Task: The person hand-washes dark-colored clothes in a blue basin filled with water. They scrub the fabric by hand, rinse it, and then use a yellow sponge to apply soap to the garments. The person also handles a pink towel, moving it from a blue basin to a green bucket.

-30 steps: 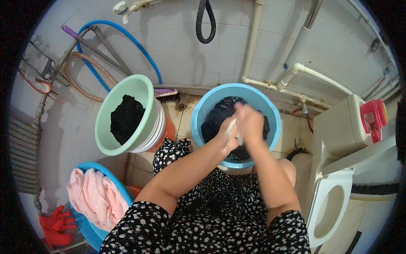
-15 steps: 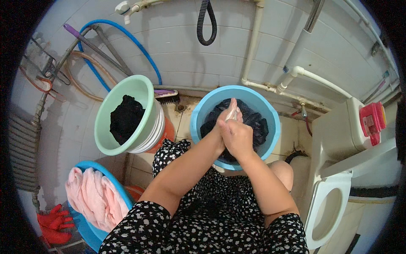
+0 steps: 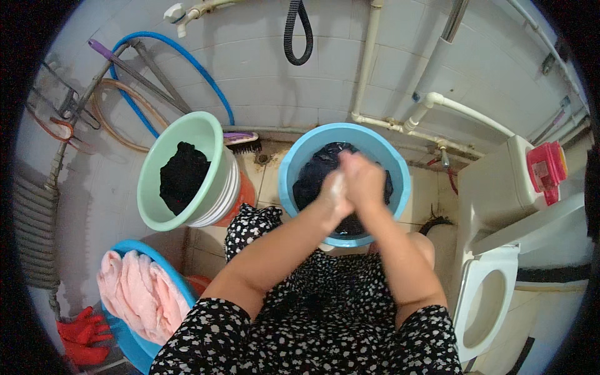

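Above the blue basin [image 3: 406, 181], my left hand [image 3: 335, 194] and my right hand [image 3: 364, 180] are pressed together, palm against palm. Motion smears the fingers of both. A whitish streak, like lather, shows on the left hand; whether anything lies between the palms is hidden. Dark wet cloth [image 3: 307, 184] fills the basin below them, partly covered by my hands and forearms. To the left, a bundle of black cloth [image 3: 185, 178] lies in a pale green basin [image 3: 147, 197], which rests on a white and orange bucket [image 3: 234, 194].
Pink fluffy cloth [image 3: 140, 294] fills another blue tub [image 3: 134, 350] at lower left, beside red rubber gloves [image 3: 84, 337]. A purple-backed scrub brush [image 3: 242, 141] lies by the wall. The toilet [image 3: 487, 312] stands on the right, and pipes [image 3: 462, 112] run along the back wall.
My hands have shifted slightly right and nearer to me, and their fingers have become blurred. The right hand covers more of the left one. The basins and cloths stay in place.
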`<action>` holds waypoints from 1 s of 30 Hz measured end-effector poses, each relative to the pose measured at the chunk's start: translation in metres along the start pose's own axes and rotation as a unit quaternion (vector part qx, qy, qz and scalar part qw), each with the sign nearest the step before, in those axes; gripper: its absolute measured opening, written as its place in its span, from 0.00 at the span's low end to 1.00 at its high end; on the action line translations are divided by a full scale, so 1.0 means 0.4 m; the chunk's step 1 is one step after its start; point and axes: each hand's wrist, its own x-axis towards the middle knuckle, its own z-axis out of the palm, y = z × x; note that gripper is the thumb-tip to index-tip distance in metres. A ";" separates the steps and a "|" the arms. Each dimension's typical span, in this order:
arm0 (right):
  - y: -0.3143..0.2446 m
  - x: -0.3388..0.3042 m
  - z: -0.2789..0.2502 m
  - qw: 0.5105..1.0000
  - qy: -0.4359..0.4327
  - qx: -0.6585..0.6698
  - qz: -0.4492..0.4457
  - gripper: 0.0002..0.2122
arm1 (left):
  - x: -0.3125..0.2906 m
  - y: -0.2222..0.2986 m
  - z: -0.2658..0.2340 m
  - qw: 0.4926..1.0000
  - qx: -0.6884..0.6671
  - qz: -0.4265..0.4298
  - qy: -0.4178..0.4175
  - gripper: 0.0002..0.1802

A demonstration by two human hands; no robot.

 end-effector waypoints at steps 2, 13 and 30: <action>-0.034 -0.065 0.029 0.996 0.011 0.046 -0.072 0.13 | 0.040 0.021 -0.102 0.982 -0.150 -0.042 -0.111 0.18; -0.027 -0.069 0.051 0.986 0.014 0.154 0.059 0.09 | 0.056 0.010 -0.099 0.992 -0.115 -0.031 -0.048 0.13; -0.039 -0.048 0.037 0.986 -0.026 0.162 0.037 0.08 | 0.090 0.006 -0.185 0.922 -0.254 -0.074 -0.282 0.19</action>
